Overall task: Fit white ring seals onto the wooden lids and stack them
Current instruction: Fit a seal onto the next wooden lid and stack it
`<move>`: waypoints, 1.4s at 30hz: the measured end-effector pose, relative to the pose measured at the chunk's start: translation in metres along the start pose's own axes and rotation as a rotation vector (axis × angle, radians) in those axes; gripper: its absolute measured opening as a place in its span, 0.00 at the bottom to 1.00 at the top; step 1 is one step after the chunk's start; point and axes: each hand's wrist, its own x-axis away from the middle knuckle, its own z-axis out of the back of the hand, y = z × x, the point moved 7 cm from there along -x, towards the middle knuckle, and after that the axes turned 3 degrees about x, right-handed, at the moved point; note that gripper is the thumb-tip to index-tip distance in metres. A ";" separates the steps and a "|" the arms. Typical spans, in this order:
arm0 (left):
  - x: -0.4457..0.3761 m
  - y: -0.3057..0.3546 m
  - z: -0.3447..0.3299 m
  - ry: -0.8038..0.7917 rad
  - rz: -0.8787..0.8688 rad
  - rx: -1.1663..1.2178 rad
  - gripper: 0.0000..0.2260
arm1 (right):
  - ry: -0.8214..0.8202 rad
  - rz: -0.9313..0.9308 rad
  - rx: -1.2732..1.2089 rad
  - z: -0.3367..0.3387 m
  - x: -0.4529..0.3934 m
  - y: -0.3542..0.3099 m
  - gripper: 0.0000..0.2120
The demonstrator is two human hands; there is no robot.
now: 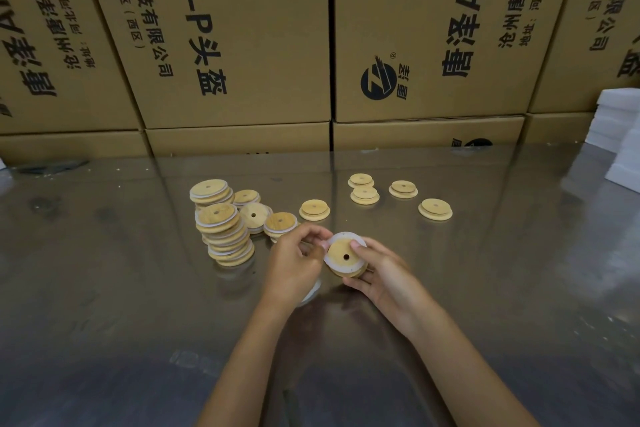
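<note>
between both hands, round holed lid [344, 255], white-ringed.

Shiny metal table [485, 288]: lid stacks [227, 236] left, loose wooden lids [435, 209] right.

Pale tan wooden lids [435, 209] with faint grain and dark centre holes, one ringed by a white seal [331, 243], lie on a glossy grey-brown desk [485, 270] before brown cardboard boxes [242, 45] printed with black lettering.
</note>
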 end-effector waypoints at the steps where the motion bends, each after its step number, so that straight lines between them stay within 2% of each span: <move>1: 0.000 0.000 0.000 -0.003 0.000 -0.001 0.09 | 0.002 0.000 0.000 0.000 0.000 0.000 0.11; 18: 0.000 -0.002 -0.007 -0.056 0.016 0.079 0.08 | 0.060 0.013 -0.069 0.005 -0.003 0.001 0.10; 23: 0.000 -0.008 -0.012 -0.065 0.039 0.092 0.09 | 0.046 0.002 -0.089 0.007 -0.002 0.000 0.11; 28: -0.001 -0.015 -0.016 -0.020 0.083 0.082 0.10 | 0.014 0.068 -0.093 0.001 0.001 -0.007 0.10; 34: -0.001 -0.016 -0.013 0.057 0.166 0.230 0.02 | -0.016 0.104 -0.012 -0.005 0.002 -0.011 0.07; 37: -0.001 -0.012 -0.008 0.074 0.121 0.243 0.03 | 0.042 0.108 0.074 0.000 0.001 -0.010 0.05; 42: 0.000 -0.006 -0.011 0.044 0.092 0.252 0.06 | 0.105 0.145 0.256 0.001 0.003 -0.011 0.07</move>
